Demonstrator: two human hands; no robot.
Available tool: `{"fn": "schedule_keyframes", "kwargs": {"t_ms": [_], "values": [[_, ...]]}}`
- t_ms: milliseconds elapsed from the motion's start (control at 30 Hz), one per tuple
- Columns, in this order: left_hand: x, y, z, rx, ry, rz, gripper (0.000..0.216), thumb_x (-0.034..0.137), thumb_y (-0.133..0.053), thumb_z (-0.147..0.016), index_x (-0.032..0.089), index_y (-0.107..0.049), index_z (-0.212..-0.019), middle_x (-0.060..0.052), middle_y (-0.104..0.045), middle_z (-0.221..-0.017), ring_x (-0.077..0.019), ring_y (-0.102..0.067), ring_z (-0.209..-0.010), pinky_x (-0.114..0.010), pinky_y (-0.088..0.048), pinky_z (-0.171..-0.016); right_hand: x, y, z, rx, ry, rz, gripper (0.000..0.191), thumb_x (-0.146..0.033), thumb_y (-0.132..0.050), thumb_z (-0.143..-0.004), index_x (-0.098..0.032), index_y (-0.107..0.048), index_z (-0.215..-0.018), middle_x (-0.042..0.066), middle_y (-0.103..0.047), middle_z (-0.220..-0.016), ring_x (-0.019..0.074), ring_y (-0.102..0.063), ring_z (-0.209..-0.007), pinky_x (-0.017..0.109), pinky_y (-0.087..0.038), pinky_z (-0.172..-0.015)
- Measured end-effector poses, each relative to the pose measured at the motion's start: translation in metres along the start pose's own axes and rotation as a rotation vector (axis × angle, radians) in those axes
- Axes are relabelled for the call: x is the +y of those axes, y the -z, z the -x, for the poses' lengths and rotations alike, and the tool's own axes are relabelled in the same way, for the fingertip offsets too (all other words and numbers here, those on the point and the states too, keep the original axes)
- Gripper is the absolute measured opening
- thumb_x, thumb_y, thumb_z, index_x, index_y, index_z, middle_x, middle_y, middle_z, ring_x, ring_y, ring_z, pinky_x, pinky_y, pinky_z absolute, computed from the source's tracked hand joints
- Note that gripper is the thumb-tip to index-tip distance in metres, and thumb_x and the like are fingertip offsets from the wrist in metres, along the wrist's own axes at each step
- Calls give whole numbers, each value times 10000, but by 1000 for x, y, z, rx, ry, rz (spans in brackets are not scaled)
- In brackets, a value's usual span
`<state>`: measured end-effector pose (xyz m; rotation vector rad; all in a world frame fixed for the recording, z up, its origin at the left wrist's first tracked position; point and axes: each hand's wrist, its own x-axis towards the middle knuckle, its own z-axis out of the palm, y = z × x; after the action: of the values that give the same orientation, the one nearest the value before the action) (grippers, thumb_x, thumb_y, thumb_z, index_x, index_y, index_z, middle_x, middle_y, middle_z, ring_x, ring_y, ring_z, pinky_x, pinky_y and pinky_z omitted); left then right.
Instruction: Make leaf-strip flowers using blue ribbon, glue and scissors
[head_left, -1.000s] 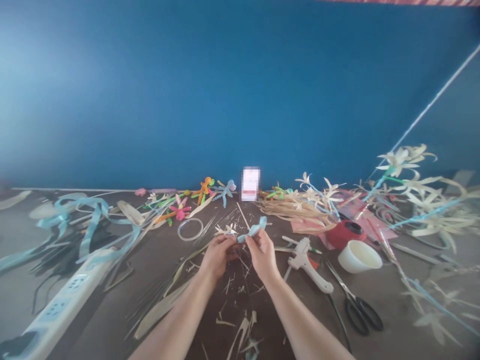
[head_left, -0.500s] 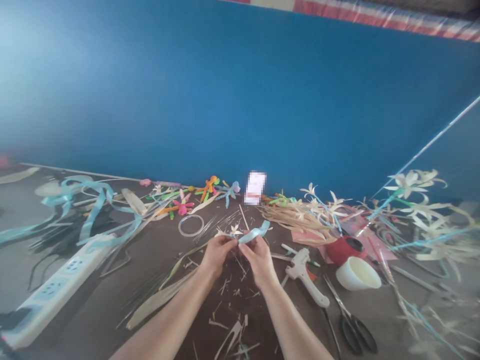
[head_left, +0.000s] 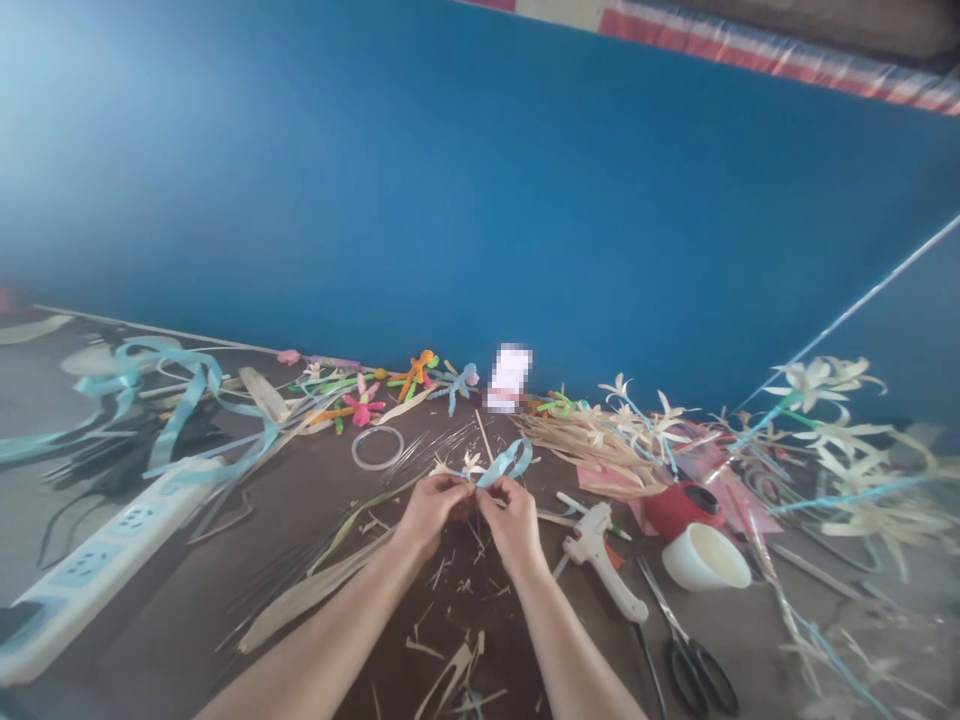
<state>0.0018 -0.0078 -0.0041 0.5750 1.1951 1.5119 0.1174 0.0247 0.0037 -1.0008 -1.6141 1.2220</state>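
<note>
A brown table bears scissors, a glue gun and a power strip.

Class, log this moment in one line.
left hand: pinching near white flower | right hand: pinching looped blue ribbon | glue gun: lying at right

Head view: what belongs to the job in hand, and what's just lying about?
Job, judging by contact:
blue ribbon, held by left hand and right hand
white flower, perhaps

Unheld, apparently lying about:
glue gun
scissors
white cup
orange figure
power strip
</note>
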Motion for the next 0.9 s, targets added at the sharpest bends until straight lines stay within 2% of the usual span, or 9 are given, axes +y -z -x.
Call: {"fn": "schedule_keyframes", "kwargs": {"t_ms": [300,633,733,900], "values": [[-1,2,-1,-82,10,-23,258,330,-655,-605,96,-631,-708,-96,-642,-674,-162,-591,-603,-255,-448,-545,0,-2,1,32,27,91,109,-242,-507,-696,-174,-587,-723,11,-602,-666,145,-535,-590,228,-407,-548],[6,-2,1,-14,-16,-33,201,307,-664,-592,128,-627,-676,-38,-649,-639,-152,-590,-605,-239,-453,-550,1,-4,2,59,59,-28,105,-230,-496,-716,-160,-574,-710,0,-587,-657,129,-521,-618,217,-406,-586],[9,-1,2,-24,-40,-87,181,294,-653,-603,130,-640,-679,-28,-646,-625,-143,-581,-583,-231,-451,-544,6,-6,1,47,6,-92,137,-271,-524,-702,-152,-590,-713,3,-579,-639,129,-516,-601,222,-406,-568],[6,-1,1,-52,-68,-149,169,294,-641,-610,131,-641,-656,-21,-642,-604,-142,-571,-539,-242,-448,-534,7,-5,1,-17,-172,-301,252,-377,-564,-685,-139,-593,-764,13,-580,-610,128,-520,-518,224,-400,-489]]}}
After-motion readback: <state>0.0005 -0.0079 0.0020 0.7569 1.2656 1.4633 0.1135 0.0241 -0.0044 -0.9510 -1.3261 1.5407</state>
